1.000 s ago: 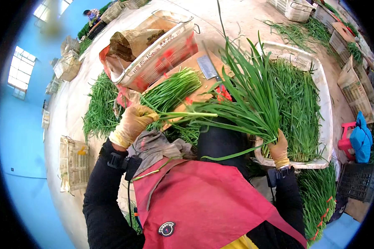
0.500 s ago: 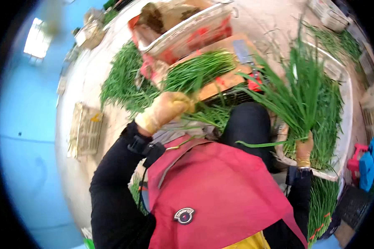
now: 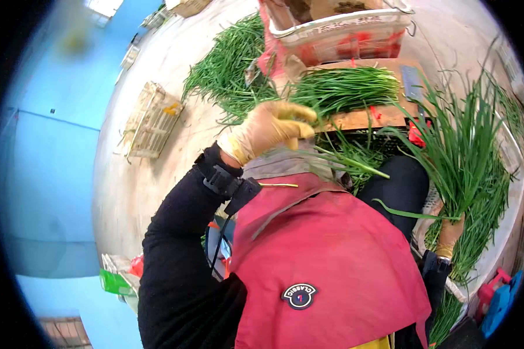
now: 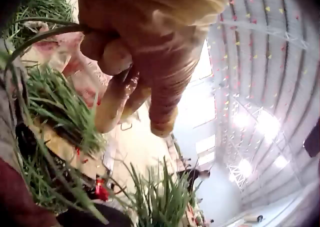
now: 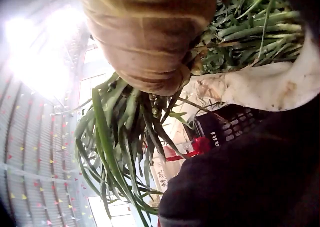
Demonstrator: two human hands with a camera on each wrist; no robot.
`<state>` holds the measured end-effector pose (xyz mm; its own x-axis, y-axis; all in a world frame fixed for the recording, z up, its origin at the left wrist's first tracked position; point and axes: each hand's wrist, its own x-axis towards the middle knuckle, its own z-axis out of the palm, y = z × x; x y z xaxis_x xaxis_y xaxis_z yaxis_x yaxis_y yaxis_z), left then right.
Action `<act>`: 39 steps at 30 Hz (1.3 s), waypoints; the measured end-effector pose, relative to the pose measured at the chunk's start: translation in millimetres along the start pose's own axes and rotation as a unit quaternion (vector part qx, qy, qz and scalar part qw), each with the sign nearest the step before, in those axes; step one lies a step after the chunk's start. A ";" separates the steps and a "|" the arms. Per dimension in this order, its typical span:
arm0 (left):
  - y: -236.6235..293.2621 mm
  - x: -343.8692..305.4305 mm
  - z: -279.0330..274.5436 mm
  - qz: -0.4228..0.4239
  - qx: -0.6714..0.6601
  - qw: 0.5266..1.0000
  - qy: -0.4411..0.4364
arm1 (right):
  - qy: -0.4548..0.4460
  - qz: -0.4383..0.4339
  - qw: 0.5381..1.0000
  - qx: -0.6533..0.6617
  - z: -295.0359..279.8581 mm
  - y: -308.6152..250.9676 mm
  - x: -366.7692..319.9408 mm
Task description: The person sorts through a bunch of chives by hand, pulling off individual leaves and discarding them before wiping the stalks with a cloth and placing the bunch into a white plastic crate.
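Note:
My gloved left hand (image 3: 271, 131) is raised above the lap. In the left wrist view its lower fingers curl round a thin green chive stalk (image 4: 45, 33), while thumb and forefinger stick out, holding nothing. At the right, my gloved right hand (image 3: 450, 235) grips the base of a bunch of long, flat-leaved chives (image 3: 457, 157), leaves fanning upward; the right wrist view has the bunch hanging past the curled fingers (image 5: 160, 82). One leaf (image 3: 407, 214) juts leftward from that fist. Trimmed chives (image 3: 349, 87) lie on a wooden board (image 3: 355, 120) beside a cleaver (image 3: 412, 84).
A white crate (image 3: 509, 168) full of chives stands at the right knee. Behind the board is a red-marked white crate (image 3: 343, 43). Loose chives (image 3: 233, 64) heap on the floor at the far left, near another crate (image 3: 152, 125). A red apron (image 3: 332, 250) covers the lap.
The head view has swung left, shifting the scene rightward. My left hand has drawn back toward the body, thumb and forefinger now spread. The right hand keeps hold of the bunch over the crate.

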<state>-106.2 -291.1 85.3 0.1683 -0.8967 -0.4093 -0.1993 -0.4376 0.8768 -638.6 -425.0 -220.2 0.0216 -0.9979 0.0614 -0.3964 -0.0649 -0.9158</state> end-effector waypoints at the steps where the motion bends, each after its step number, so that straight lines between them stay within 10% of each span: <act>1: 0.2 -3.0 -9.8 0.021 -0.016 0.999 0.026 | 0.000 0.002 1.000 0.025 1.0 4.4 3.1; 8: -14.0 -85.4 -108.1 0.307 -0.026 0.924 0.225 | -0.003 -0.027 0.997 -0.068 -6.4 38.2 23.7; 17: -139.0 -245.8 -186.7 -0.009 0.446 0.773 0.451 | 0.024 -0.056 0.971 -0.229 -26.5 81.3 47.6; 19: -197.5 -284.7 -201.4 -0.115 0.397 0.832 0.370 | 0.026 -0.172 0.884 -0.434 -37.1 111.1 48.9; 20: -218.9 -300.9 -198.7 -0.053 0.543 0.787 0.287 | 0.021 -0.284 0.795 -0.535 -34.0 78.6 39.1; 22: -272.9 -321.5 -204.4 -0.170 0.586 0.745 0.271 | 0.095 -0.029 0.977 -0.188 7.1 -28.0 -0.1; 23: -293.2 -317.4 -211.6 -0.162 0.560 0.749 0.314 | 0.080 0.021 0.968 -0.237 16.2 -79.6 -10.0; 29: -187.7 -114.6 -166.6 0.140 0.419 0.867 0.231 | 0.065 -0.027 0.997 0.020 25.6 -90.2 -24.9; 32: -51.6 -50.4 -89.2 0.295 0.368 0.872 0.131 | 0.055 -0.030 0.991 -0.120 14.9 -101.9 -37.1; 39: 93.6 45.7 54.1 0.580 0.377 0.722 0.025 | 0.015 -0.067 0.997 -0.027 9.8 -123.6 -49.4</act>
<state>-169.4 -376.6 135.1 -0.5024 -0.6939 0.5158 -0.7005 0.6764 0.2276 -581.6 -367.8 -114.0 0.0498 -0.9796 0.1945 -0.4403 -0.1963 -0.8761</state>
